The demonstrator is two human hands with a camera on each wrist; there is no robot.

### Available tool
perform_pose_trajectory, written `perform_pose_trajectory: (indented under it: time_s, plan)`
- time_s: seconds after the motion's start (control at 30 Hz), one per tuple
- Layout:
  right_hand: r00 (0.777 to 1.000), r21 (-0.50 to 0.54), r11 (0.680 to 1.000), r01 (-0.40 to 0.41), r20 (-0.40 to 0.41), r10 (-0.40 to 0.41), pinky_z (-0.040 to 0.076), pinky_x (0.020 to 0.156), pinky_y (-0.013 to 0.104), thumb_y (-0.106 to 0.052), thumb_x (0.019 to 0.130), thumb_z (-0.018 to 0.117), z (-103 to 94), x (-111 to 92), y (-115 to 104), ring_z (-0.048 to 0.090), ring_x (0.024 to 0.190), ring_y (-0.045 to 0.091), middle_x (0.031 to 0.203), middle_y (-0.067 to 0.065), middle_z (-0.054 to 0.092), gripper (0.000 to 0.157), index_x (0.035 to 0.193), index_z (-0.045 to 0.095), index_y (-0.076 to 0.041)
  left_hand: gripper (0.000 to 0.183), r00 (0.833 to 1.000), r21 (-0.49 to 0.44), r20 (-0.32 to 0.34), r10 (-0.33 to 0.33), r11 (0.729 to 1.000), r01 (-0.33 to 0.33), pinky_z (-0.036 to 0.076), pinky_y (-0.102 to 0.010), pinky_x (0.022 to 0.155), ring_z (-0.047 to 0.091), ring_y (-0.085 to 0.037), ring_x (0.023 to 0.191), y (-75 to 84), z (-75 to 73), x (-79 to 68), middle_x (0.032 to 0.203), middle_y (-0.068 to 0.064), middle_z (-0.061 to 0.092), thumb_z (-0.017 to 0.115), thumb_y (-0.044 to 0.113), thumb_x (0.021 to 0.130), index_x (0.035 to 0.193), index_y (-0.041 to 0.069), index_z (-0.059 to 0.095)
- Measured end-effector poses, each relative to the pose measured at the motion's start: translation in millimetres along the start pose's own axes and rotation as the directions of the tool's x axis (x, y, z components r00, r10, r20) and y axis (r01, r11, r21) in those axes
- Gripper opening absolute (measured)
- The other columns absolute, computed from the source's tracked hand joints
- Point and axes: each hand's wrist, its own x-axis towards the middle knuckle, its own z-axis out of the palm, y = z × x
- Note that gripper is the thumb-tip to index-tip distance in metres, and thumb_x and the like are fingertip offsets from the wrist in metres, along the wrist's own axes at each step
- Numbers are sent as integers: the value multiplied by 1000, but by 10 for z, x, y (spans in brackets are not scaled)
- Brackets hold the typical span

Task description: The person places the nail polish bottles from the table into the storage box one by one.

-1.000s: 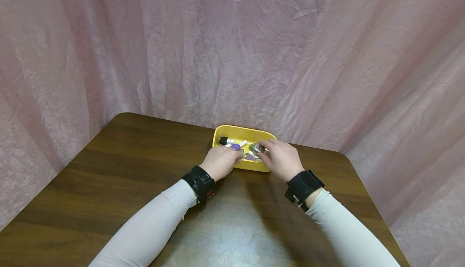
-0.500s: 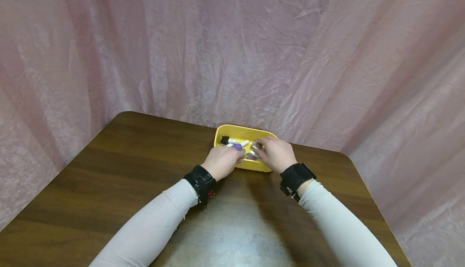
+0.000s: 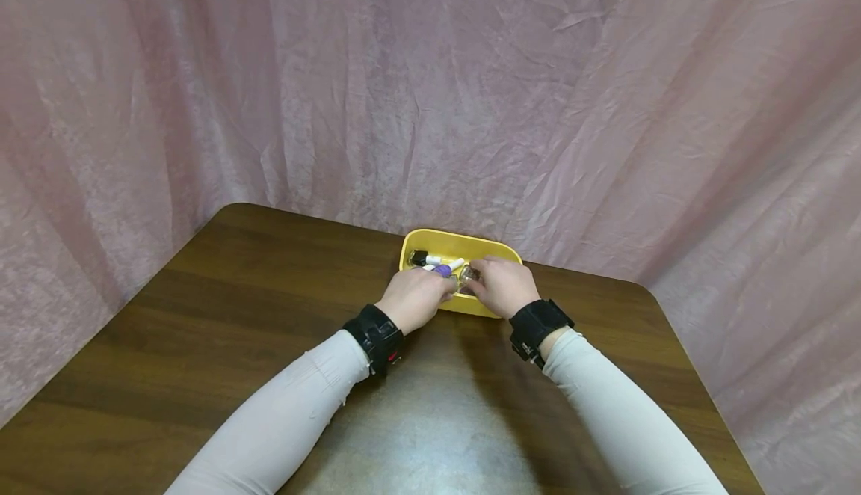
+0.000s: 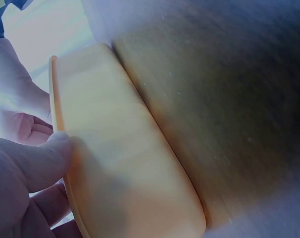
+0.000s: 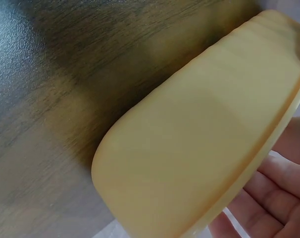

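Note:
A yellow plastic box [image 3: 474,306] stands at the table's far edge, holding several small nail polish bottles. My left hand [image 3: 413,297] grips its near rim: in the left wrist view the thumb [image 4: 58,148] lies on the outer wall and the fingers are behind it, inside. Between thumb and fingertips of my right hand [image 3: 504,286] is a small clear glass nail polish bottle [image 3: 468,274], low in the box's right half. The right wrist view shows curled fingers past the rim; the bottle is hidden there. A purple bottle [image 3: 442,271] and a black one [image 3: 418,258] with white cap lie further left.
The brown wooden table [image 3: 269,315] has rounded far corners. Right behind the box hangs a pink curtain [image 3: 430,106]. Black straps [image 3: 540,327] are round both wrists.
My right hand has moved left and slightly lower with the clear bottle, closer to my left hand. The left hand keeps its place on the box's rim.

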Motion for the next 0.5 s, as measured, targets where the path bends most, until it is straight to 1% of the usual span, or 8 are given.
perform_pose_trajectory:
  time_s: [0.3, 0.5]
  plan:
    - [999, -10, 1000, -9, 32, 9, 58, 67, 45, -33, 103, 81, 17, 11, -2, 66, 76, 19, 85, 0, 68, 22, 111, 81, -13, 10, 1000, -3, 10, -3, 1000, 3, 61, -45, 67, 76, -26, 84, 3, 0, -1, 94, 2, 79, 78, 29, 104, 99, 21, 79]
    - [999, -4, 1000, -12, 44, 12, 57, 67, 45, -30, 101, 84, 27, 29, -7, 66, 77, 19, 84, -1, 67, 18, 109, 81, -15, 9, 1000, -1, 17, -6, 1000, 6, 61, -44, 67, 75, -25, 85, 3, 4, 6, 94, 3, 79, 78, 29, 105, 100, 21, 80]
